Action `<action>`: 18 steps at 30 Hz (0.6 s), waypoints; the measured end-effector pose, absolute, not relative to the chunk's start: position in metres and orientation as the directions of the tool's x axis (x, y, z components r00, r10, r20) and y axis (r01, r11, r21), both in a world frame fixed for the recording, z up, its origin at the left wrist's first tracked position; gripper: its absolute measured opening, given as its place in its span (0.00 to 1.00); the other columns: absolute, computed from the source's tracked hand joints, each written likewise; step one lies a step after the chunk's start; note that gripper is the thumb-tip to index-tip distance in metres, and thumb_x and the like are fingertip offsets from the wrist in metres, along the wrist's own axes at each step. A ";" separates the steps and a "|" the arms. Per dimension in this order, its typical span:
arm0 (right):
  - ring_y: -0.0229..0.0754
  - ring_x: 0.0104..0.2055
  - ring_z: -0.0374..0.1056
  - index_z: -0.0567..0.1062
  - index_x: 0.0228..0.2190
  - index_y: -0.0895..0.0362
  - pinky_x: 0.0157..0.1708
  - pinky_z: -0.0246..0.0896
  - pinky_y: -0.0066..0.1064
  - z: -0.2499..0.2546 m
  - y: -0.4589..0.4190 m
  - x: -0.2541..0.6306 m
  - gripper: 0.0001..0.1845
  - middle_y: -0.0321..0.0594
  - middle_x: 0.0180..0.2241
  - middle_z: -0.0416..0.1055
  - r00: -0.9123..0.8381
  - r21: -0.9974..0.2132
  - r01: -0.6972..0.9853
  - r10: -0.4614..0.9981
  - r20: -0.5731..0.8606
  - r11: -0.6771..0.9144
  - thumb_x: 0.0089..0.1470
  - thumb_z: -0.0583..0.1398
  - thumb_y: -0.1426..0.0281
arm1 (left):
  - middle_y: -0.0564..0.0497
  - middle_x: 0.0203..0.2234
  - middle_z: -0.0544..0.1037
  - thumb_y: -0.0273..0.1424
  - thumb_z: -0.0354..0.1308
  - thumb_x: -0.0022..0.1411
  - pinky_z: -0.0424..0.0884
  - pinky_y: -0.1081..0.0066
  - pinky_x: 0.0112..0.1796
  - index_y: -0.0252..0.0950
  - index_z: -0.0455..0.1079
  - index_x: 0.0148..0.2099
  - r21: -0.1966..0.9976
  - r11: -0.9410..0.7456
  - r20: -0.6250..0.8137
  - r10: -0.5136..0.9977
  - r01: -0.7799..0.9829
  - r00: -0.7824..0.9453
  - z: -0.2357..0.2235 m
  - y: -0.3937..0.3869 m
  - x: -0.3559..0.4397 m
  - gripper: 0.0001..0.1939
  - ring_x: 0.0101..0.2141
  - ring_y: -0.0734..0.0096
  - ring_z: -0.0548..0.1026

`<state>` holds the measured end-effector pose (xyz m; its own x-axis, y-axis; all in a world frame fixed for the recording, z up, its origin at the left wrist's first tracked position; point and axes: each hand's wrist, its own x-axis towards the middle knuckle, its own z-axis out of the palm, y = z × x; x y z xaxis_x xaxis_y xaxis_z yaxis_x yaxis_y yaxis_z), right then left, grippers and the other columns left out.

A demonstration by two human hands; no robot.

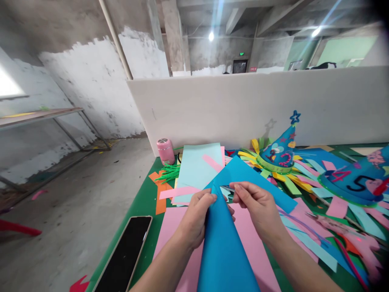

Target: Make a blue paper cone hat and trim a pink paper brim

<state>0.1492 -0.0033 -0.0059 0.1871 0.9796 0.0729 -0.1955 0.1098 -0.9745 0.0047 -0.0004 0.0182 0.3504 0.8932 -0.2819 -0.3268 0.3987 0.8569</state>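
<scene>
Right of cone (225, 243), "4 5" hat (357, 182)

The lower end of the blue paper cone (225, 251) is cut off by the bottom edge. Behind the cone, most fingers of the left hand (197, 215) are concealed. The slender item (227, 188) at the fingertips of the right hand (255, 202) is too small to identify. The phone (123, 255) is cropped at the bottom; the numbered hat (358, 182) is cropped at the right. Lettering on the red sign (253, 69) is illegible. The partition (258, 105) hides the lower part of a dark shape (327, 65), which cannot be identified.
</scene>
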 end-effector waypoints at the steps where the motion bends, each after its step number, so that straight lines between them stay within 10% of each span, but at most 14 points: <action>1: 0.33 0.23 0.59 0.78 0.29 0.57 0.24 0.54 0.26 -0.006 -0.004 0.150 0.15 0.33 0.19 0.69 0.189 -0.977 -0.177 0.978 0.085 0.119 0.46 0.66 0.58 | 0.44 0.20 0.78 0.37 0.59 0.46 0.73 0.69 0.28 0.30 0.68 0.31 0.852 0.405 -0.286 0.891 -0.332 0.352 0.017 0.000 0.005 0.15 0.24 0.63 0.78; 12: 0.35 0.22 0.48 0.54 0.17 0.54 0.24 0.47 0.30 -0.010 -0.010 0.153 0.22 0.29 0.17 0.50 0.186 -0.971 -0.072 0.959 0.212 0.229 0.61 0.49 0.64 | 0.43 0.21 0.79 0.38 0.59 0.47 0.73 0.68 0.28 0.30 0.67 0.31 0.861 0.402 -0.291 0.891 -0.310 0.349 0.018 -0.001 0.004 0.15 0.24 0.61 0.78; 18: 0.34 0.26 0.56 0.66 0.24 0.55 0.27 0.54 0.27 -0.009 -0.007 0.151 0.15 0.31 0.23 0.61 0.136 -0.978 -0.039 0.970 0.200 0.207 0.56 0.58 0.59 | 0.44 0.20 0.78 0.37 0.59 0.47 0.72 0.69 0.27 0.30 0.68 0.32 0.861 0.398 -0.287 0.894 -0.317 0.345 0.016 -0.001 0.004 0.14 0.23 0.62 0.78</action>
<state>0.1509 -0.0072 -0.0095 0.1364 0.9703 0.1996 -0.0392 0.2066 -0.9776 0.0038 -0.0009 0.0155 0.3448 0.8939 -0.2865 -0.3174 0.3983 0.8606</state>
